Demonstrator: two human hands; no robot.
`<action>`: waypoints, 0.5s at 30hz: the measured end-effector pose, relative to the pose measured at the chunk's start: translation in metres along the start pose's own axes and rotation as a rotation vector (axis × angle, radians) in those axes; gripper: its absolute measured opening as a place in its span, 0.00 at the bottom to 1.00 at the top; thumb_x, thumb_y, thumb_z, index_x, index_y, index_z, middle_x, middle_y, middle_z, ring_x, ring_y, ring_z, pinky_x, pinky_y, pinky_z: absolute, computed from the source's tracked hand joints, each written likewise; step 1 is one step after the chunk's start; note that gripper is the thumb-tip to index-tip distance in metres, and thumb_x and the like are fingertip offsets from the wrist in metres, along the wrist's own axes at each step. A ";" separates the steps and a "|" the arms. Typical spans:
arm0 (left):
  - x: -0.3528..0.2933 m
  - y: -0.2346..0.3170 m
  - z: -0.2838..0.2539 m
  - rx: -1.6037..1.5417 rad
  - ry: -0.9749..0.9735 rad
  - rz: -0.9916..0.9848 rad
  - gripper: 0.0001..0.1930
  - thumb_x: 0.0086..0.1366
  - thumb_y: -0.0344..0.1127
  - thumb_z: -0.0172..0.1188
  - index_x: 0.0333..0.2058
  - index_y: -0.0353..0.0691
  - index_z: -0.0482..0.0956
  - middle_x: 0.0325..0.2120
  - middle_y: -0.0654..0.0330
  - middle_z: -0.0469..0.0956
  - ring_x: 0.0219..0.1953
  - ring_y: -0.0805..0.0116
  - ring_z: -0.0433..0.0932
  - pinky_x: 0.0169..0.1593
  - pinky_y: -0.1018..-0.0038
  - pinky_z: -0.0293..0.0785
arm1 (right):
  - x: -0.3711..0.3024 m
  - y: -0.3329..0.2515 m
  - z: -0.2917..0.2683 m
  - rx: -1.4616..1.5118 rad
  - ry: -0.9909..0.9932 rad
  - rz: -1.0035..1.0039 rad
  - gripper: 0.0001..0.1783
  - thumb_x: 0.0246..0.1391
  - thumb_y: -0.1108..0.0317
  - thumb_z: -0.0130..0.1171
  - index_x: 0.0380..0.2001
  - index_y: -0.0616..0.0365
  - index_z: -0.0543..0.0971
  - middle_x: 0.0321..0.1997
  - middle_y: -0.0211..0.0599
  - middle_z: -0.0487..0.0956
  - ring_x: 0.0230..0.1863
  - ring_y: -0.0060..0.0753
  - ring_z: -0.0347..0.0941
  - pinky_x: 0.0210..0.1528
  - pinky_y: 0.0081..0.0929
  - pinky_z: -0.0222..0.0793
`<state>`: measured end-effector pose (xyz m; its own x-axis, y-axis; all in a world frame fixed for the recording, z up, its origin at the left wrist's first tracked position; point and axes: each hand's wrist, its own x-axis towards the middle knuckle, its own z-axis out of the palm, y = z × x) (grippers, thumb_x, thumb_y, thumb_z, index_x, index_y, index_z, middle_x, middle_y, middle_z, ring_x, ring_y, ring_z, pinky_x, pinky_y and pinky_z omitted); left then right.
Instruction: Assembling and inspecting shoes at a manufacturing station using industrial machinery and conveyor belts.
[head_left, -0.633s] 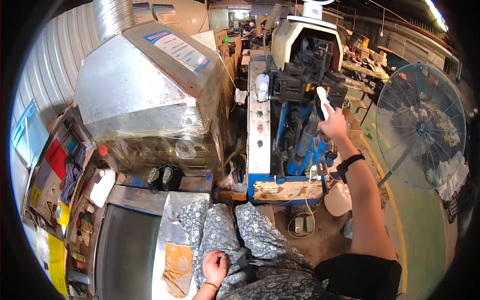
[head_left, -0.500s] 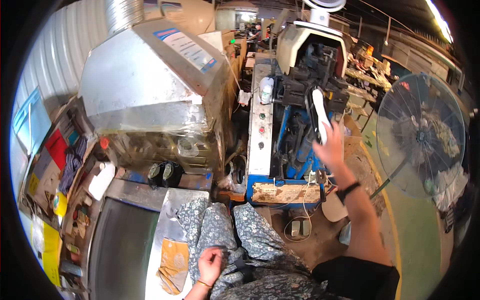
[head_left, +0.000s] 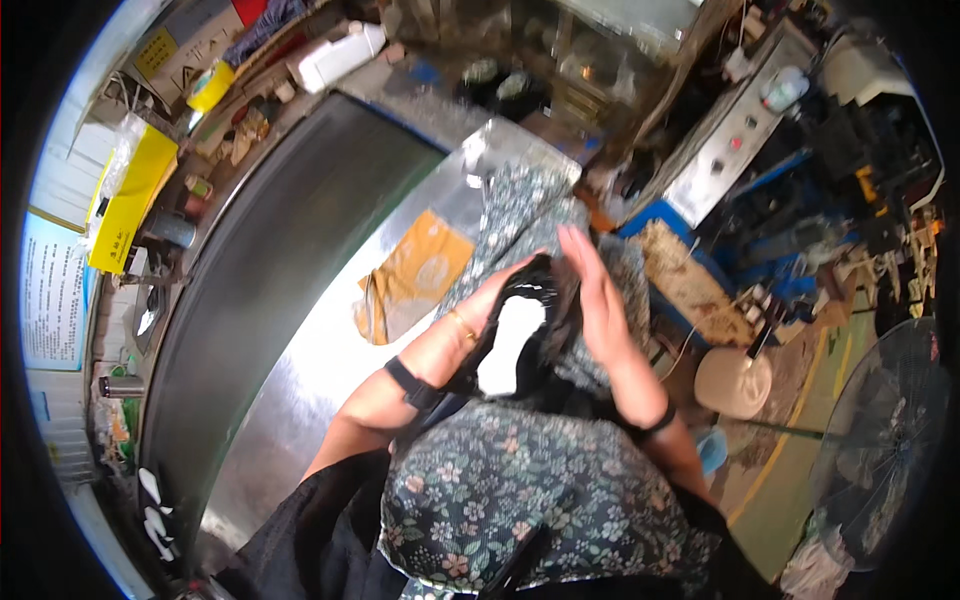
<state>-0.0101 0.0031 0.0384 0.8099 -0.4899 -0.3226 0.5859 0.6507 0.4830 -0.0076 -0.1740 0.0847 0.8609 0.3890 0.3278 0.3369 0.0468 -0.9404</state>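
Note:
In front of my lap is a black shoe upper (head_left: 487, 352) with a white sole-shaped piece (head_left: 516, 325) on its underside, which faces up. Its narrow toe points away from me. My left hand (head_left: 492, 300) is closed along the shoe's left side, its fingers partly hidden behind it. On the other side my right hand (head_left: 602, 312) is held flat, fingers stretched out. It is close to the shoe, somewhat blurred, and I cannot tell if the palm touches it. Floral cloth (head_left: 520, 480) covers my lap.
To the left runs a dark conveyor belt (head_left: 290, 200) beside a metal tabletop (head_left: 310, 345) with a tan cloth piece (head_left: 430, 262). A blue-framed machine (head_left: 690, 280) stands at the right, with a caged fan (head_left: 890, 430) nearer me. Dark shoes (head_left: 500, 85) sit at the back.
My right hand was at the machine, by a white-soled piece there; now it is back at my lap. My left hand has risen from my lap to the shoe. The view has turned left.

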 end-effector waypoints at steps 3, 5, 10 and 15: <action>-0.036 0.012 0.053 -0.089 0.105 -0.055 0.10 0.71 0.37 0.51 0.42 0.41 0.78 0.32 0.65 0.80 0.33 0.76 0.80 0.36 0.80 0.77 | 0.024 -0.001 0.016 0.356 -0.138 0.136 0.29 0.72 0.52 0.30 0.55 0.68 0.70 0.52 0.46 0.77 0.58 0.39 0.70 0.65 0.34 0.58; -0.014 0.000 -0.025 -0.068 -0.247 -0.075 0.08 0.69 0.37 0.53 0.38 0.41 0.79 0.30 0.64 0.80 0.31 0.74 0.80 0.33 0.78 0.78 | 0.033 0.010 0.036 0.013 -0.072 0.036 0.27 0.71 0.55 0.33 0.43 0.67 0.75 0.42 0.41 0.79 0.46 0.31 0.73 0.56 0.28 0.64; 0.014 -0.023 -0.041 -0.373 -0.181 -0.270 0.10 0.68 0.40 0.54 0.34 0.41 0.79 0.28 0.62 0.81 0.27 0.70 0.80 0.30 0.75 0.79 | 0.033 0.035 0.032 0.170 0.125 0.434 0.24 0.69 0.55 0.38 0.38 0.65 0.77 0.38 0.35 0.78 0.41 0.26 0.73 0.50 0.24 0.67; 0.021 -0.038 0.000 1.303 0.346 0.594 0.16 0.69 0.44 0.48 0.39 0.35 0.77 0.30 0.51 0.81 0.32 0.47 0.80 0.40 0.61 0.77 | 0.012 -0.010 -0.026 0.501 -0.111 0.434 0.22 0.64 0.58 0.45 0.49 0.65 0.75 0.56 0.45 0.74 0.59 0.33 0.68 0.61 0.30 0.61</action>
<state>-0.0156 -0.0315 0.0134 0.9934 -0.0621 0.0968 -0.1127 -0.3601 0.9261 0.0087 -0.1937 0.1007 0.8252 0.5597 -0.0760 -0.2719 0.2756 -0.9220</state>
